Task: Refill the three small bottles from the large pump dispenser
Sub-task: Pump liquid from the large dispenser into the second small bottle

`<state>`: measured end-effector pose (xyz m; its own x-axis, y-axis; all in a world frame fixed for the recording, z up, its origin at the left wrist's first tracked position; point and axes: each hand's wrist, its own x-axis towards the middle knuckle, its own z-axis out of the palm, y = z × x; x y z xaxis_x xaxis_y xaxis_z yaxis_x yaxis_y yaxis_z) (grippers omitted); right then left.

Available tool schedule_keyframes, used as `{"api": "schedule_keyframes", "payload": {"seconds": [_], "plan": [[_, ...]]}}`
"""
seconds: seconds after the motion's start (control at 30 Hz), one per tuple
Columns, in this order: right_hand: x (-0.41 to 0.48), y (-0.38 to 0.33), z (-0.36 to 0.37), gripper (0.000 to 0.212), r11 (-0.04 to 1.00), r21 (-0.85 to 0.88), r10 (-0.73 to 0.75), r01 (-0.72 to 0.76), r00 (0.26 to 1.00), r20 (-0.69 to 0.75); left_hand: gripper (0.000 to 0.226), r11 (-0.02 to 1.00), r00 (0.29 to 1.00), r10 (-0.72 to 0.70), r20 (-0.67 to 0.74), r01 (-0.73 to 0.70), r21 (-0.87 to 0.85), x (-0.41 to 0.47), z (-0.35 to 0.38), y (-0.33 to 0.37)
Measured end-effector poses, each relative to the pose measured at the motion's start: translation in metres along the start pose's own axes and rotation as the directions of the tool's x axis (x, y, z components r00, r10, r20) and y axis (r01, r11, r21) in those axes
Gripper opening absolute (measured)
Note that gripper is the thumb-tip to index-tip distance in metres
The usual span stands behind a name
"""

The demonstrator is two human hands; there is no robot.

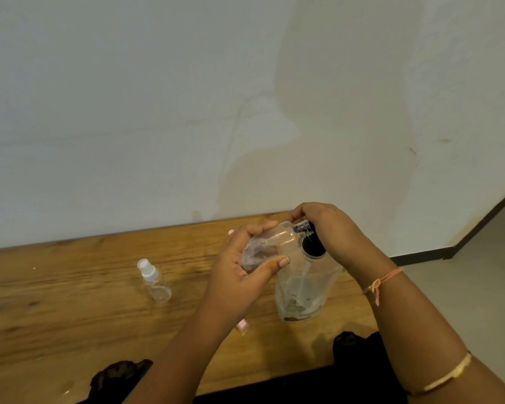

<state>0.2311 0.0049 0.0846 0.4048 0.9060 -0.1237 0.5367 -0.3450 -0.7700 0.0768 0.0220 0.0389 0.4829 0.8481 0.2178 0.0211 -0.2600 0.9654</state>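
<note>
wall: I see a plain off-white wall (129, 97) filling the upper two thirds of the frame; matte paint.
stain: a wide, pale yellowish tide-mark (260, 176) at centre, running down to the table's far edge.
grey patch: a duller area (333, 83) at upper centre right; shadow or stain, I can't tell.
scuff: a small reddish-brown mark (414, 151), right of centre.
table: a warm brown wooden top (56, 301) with clear grain and knots, from lower left to lower centre; its far edge meets the wall.
baseboard: a dark strip (420, 256) at the wall's foot, mid right, angling up to the right edge.
floor: pale grey-beige (478, 272), lower right.
light: soft and even, from what I see.
</note>
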Motion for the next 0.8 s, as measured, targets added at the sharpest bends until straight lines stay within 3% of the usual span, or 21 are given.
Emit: {"api": "schedule_keyframes", "payload": {"seconds": [0.1,0.2,0.27,0.37,0.47,0.57,0.67,0.73,0.8], "plan": [[0.001,-0.014,-0.004,0.019,0.983,0.111,0.141,-0.148,0.988,0.067,0.04,1.0,1.0,-0.005,-0.009,0.005,-0.021,0.0,0.002,-0.002],[-0.005,-0.005,-0.009,0.028,1.0,-0.03,0.002,0.004,0.979,0.206,0.037,0.999,1.0,0.007,-0.02,-0.008,-0.044,-0.002,0.002,0.001],[-0.001,-0.009,-0.005,0.037,0.999,-0.006,-0.049,0.049,0.999,-0.002,0.036,0.999,1.0,0.022,-0.017,-0.023,-0.03,-0.001,0.001,0.004],[-0.005,-0.009,-0.005,0.042,0.994,0.103,-0.024,0.028,0.999,-0.04,0.04,0.998,0.999,0.023,-0.03,-0.025,-0.053,0.0,0.001,0.006],[0.002,-0.018,-0.005,0.034,0.995,0.026,0.098,-0.1,0.993,0.063,0.04,1.0,1.0,0.023,-0.016,-0.023,-0.018,0.0,0.001,0.003],[0.001,-0.02,-0.01,0.017,0.969,-0.005,0.241,-0.247,0.942,0.233,0.041,1.0,1.0,0.009,-0.021,-0.009,-0.01,0.0,0.002,0.0],[0.0,-0.018,-0.011,0.026,0.958,0.048,0.255,-0.281,0.921,0.296,0.042,1.0,0.999,0.006,-0.035,-0.005,0.007,-0.001,0.003,0.0],[-0.001,-0.015,-0.007,0.023,0.967,0.099,0.204,-0.234,0.947,0.247,0.042,1.0,0.999,0.003,-0.04,-0.004,-0.013,-0.003,0.003,0.001],[0.0,-0.011,-0.003,0.035,0.987,0.113,0.109,-0.115,0.992,0.064,0.042,0.999,0.999,0.017,-0.045,-0.019,-0.029,-0.003,0.003,0.003]]}}
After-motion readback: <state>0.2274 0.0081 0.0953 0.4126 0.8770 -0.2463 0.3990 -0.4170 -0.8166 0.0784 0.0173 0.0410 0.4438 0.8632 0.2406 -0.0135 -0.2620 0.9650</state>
